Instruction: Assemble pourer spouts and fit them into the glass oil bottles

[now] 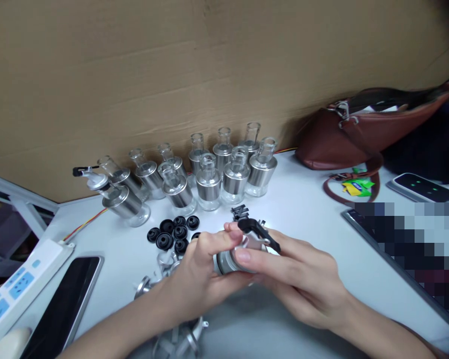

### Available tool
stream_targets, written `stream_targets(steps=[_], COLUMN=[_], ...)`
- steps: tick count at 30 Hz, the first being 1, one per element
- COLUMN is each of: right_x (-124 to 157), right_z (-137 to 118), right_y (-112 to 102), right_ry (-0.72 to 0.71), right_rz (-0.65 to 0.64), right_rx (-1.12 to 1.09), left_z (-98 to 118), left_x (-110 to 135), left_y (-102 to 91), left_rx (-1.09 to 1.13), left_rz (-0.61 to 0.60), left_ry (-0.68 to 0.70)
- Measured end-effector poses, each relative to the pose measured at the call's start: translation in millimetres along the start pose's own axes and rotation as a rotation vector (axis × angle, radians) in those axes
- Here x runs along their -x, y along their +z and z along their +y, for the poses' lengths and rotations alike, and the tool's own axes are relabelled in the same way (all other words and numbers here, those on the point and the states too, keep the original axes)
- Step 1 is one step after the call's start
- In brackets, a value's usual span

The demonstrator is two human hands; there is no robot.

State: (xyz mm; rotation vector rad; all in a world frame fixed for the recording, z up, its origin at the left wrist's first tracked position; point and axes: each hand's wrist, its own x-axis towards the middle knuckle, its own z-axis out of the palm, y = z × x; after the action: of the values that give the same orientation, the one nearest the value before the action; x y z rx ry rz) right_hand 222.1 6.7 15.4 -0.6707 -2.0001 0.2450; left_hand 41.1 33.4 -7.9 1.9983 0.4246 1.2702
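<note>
Between both hands, over the near middle of the table, is a silvery pourer top (251,243) with a black flip lever (260,232). My left hand (205,267) closes round its wide base from the left, thumb on top. From the right, my right hand (303,276) grips it, fingers near the spout; its underside is hidden. Just beyond lie small black lever pieces (240,213). Several black ring-shaped stoppers (180,232) are beside my left hand. Loose silvery pourer parts (177,341) lie around and below my left forearm, partly covered.
Several glass bottles with steel sleeves (208,185) stand before the cardboard wall (172,70); the leftmost bottle (121,202) carries a pourer. Left are a power strip (26,284) and a phone (65,304). A brown handbag (344,139) and a pixelated tablet (362,229) are right.
</note>
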Motion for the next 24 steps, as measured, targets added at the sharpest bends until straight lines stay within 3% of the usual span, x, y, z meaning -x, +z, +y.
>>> stream_targets(steps=[4,10,15,19,24], right_x=[-0.1,0.4,0.5,1.4,5.5], right_z=[1.2,1.1,-1.8,-1.0,7.6], right_y=[-2.7,-4.8,-7.8,-3.8,6.1], right_ry=[-0.015,-0.040,-0.042,-0.051,-0.017], right_rz=[-0.014,-0.030,-0.042,-0.032,0.080], right_rx=[0.020,0.013,0.089,0.131,-0.060], left_z=[5.4,12.5,13.4,11.1,8.4], left_x=[-6.9,-15.5,-17.7,-14.9,-8.2], left_y=[-1.6,-4.5,-4.7,-4.3,-5.7], left_rx=[-0.042,-0.052,0.030,-0.048,-0.143], left_rz=[-0.021,-0.141,-0.132,-0.095,-0.031], left_ry=[0.024,-0.067,0.059,0.056,0.036])
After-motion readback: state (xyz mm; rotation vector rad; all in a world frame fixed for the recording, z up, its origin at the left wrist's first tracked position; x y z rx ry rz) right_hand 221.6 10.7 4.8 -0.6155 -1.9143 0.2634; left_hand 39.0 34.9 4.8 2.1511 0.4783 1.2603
